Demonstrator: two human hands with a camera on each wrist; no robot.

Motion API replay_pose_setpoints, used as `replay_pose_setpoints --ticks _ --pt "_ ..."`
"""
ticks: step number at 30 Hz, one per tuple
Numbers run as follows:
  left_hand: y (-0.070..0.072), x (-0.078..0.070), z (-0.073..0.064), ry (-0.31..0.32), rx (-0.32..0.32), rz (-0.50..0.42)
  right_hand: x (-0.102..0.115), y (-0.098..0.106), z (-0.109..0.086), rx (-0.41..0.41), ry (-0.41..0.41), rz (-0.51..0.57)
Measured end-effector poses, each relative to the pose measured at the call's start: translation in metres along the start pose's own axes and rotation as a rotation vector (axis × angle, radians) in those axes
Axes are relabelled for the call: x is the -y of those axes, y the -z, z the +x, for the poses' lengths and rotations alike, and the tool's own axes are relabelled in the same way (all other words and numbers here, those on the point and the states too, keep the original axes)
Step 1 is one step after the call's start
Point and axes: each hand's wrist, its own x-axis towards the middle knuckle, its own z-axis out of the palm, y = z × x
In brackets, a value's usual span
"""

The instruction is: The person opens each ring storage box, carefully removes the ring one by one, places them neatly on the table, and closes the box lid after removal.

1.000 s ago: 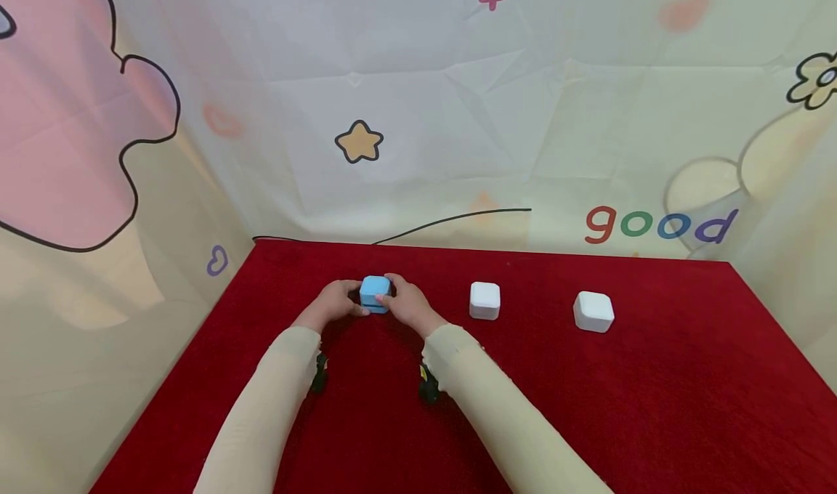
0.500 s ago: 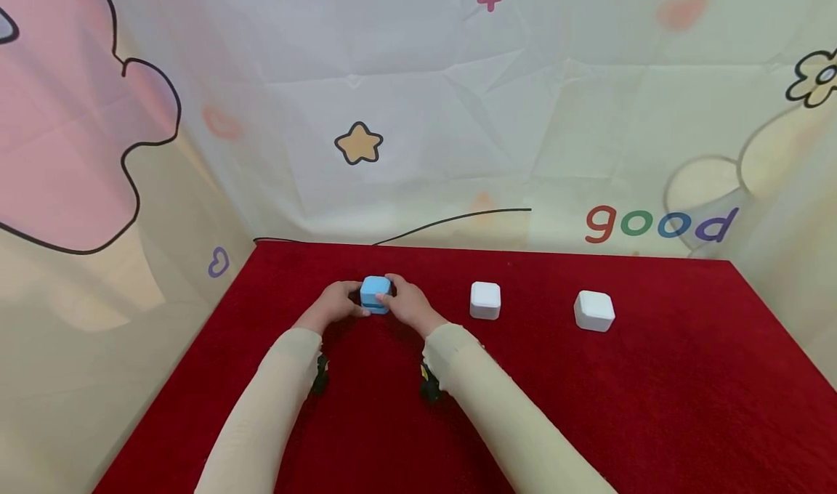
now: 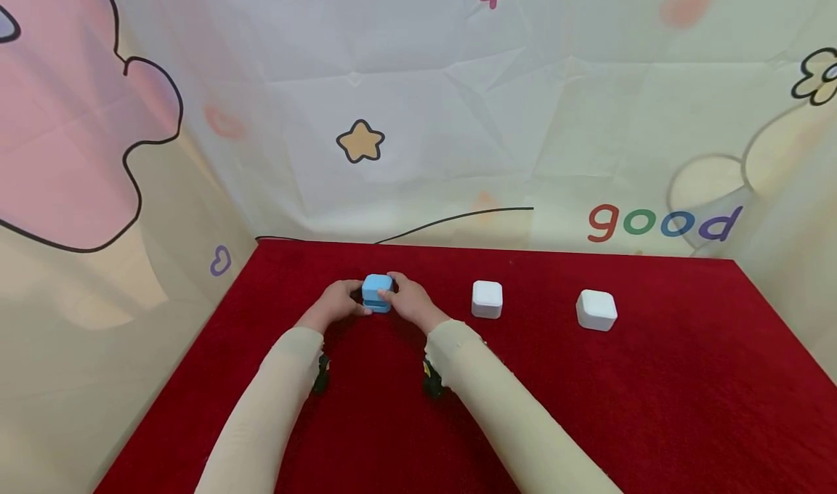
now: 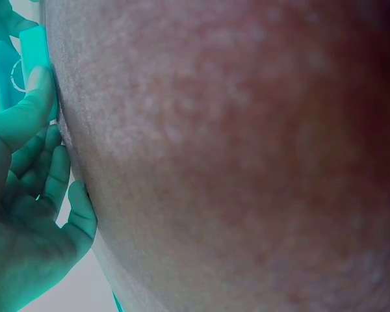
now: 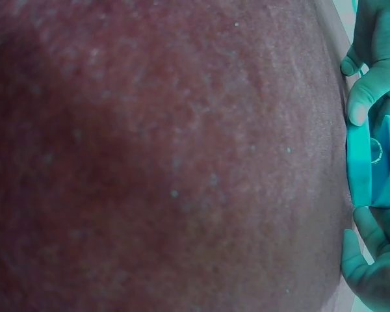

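A light blue ring box [image 3: 377, 285] stands on the red cloth in the head view, held between both hands. Its lid is partly raised from its base. Through the gap, a ring [image 4: 14, 75] shows inside in the left wrist view. My left hand [image 3: 336, 301] holds the base from the left; in the right wrist view, its thumb [image 5: 359, 109] presses the base's front. On the other side, my right hand [image 3: 412, 301] grips the lid, with the thumb on its front. Its fingers behind the box are mostly hidden in the head view.
Two white rounded boxes stand to the right: a nearer white box [image 3: 487, 299] and a farther white box [image 3: 596, 310]. A red cloth [image 3: 523, 378] covers the tabletop. Behind it hangs a printed fabric backdrop [image 3: 418, 138], which also runs along the sides.
The gap between the ring box's lid and base looks slightly wider. Both hands keep nearly the same places on the box. The white boxes stay put.
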Motion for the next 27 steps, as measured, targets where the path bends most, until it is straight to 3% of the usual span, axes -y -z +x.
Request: replay_pose_setpoints --ticks 27 --pt "-0.0011 -0.0009 -0.0009 0.004 -0.001 0.000 0.0013 0.0050 0.0050 0.029 0.011 0.013"
